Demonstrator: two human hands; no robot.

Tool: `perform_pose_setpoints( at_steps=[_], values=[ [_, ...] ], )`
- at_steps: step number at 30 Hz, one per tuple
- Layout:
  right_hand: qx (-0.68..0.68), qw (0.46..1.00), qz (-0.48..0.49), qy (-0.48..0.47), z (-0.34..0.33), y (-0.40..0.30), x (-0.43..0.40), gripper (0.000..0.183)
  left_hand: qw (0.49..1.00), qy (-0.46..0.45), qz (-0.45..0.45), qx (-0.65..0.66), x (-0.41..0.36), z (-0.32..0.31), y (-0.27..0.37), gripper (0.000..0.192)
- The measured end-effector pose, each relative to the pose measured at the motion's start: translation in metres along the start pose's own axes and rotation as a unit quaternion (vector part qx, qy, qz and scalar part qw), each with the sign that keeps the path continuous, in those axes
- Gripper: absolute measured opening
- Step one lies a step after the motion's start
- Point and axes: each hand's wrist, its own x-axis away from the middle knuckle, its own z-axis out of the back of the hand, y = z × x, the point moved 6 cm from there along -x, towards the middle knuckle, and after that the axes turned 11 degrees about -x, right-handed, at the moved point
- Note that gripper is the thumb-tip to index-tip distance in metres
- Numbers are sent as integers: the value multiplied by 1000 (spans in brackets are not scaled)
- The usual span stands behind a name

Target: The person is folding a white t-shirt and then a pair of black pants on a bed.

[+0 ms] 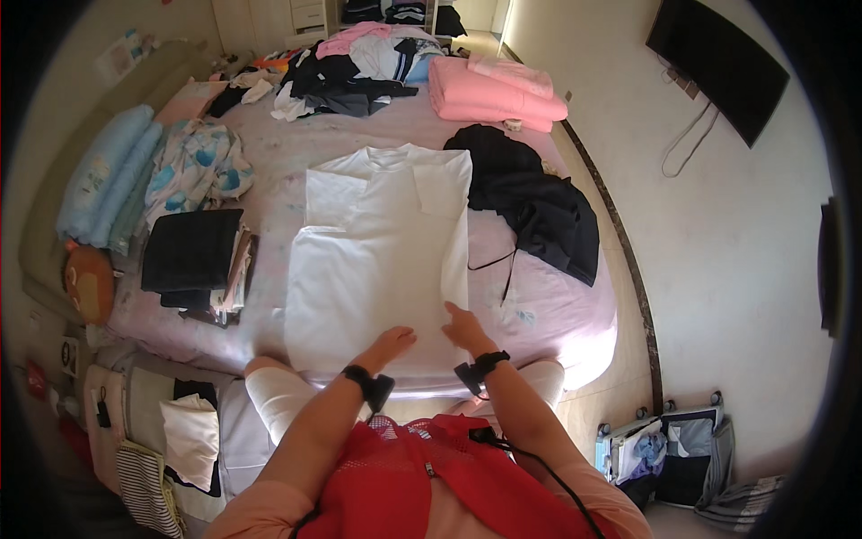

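A white short-sleeved T-shirt [377, 263] lies spread on the bed, its collar away from me, both sleeves turned inward and its right edge folded over. My left hand [394, 342] is over the lower middle of the shirt, fingers loosely bent; whether it touches the cloth cannot be told. At the shirt's lower right edge is my right hand [466, 329], its index finger extended; a hold on the fabric cannot be made out. Black garments with a drawstring [539, 202] lie against the shirt's right side. Left of it stands a stack of folded clothes [192, 252], a black one on top.
Heaped clothes [350, 74] and a folded pink quilt [495, 91] cover the bed's far end. Blue pillows [111, 175], a floral cloth [199, 165] and a plush toy [91, 283] are at left. Folded garments [190, 438] lie at lower left. An open suitcase [690, 448] stands on the floor at right.
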Motion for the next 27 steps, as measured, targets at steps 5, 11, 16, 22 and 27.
perform_pose_setpoints(
  at_steps=[5, 11, 16, 22, 27],
  values=[
    [28, 999, 14, -28, -30, -9, -7, 57, 983, -18, 13, 184, -2, -3, -9, 39],
    [53, 996, 53, -42, -43, -18, -5, 57, 997, 24, 12, 77, -9, -2, -17, 39],
    [6, 995, 64, -72, -50, -26, 2, 58, 994, 18, 13, 103, -5, -3, -13, 40],
    [3, 992, 117, -49, -66, -19, -4, 57, 983, -19, -9, 182, -8, -8, -13, 31],
    [-165, 973, -23, -159, -62, -23, 10, 51, 979, -79, -25, 188, 13, -12, 20, 28]
  ],
)
